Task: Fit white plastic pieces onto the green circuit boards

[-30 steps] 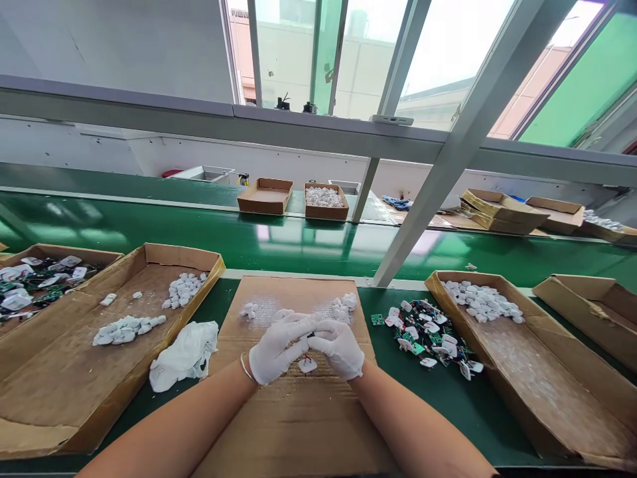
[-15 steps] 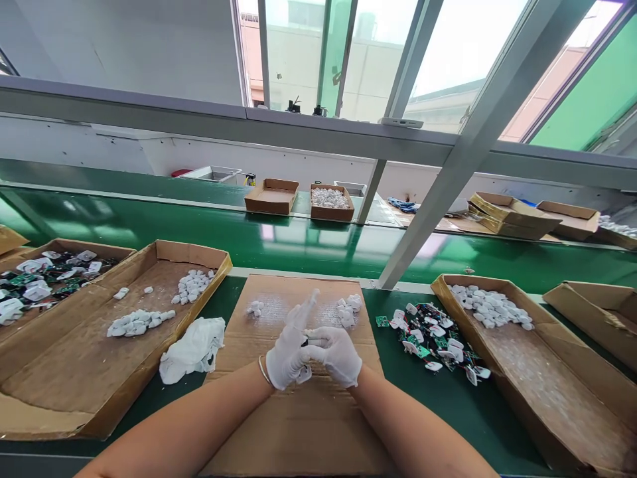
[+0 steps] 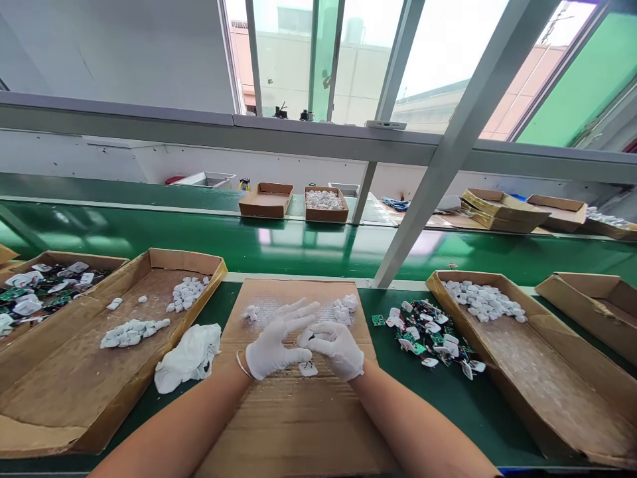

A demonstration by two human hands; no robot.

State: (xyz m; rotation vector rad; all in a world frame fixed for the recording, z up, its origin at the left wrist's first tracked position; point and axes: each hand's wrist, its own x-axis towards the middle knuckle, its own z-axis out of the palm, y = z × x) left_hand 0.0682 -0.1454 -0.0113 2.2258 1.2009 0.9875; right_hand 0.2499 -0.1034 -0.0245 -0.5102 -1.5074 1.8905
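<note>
My left hand, in a white glove, is open with fingers stretched toward the right and nothing visible in it. Beside it, my gloved right hand is closed in a pinch; a small dark bit shows at its fingertips, too small to name. A white square plastic piece with dark marks lies on the cardboard sheet just below the hands. Behind them on the sheet sit a small cluster of white pieces at left and a larger cluster of white pieces at right.
A crumpled white cloth lies left of the sheet, beside a cardboard tray holding white pieces. To the right are a heap of green circuit boards with white parts and another cardboard tray. A slanted metal post rises behind.
My hands have come apart. The left has opened and turned flatter, and the white square piece now shows on the cardboard below them. The view has shifted slightly.
</note>
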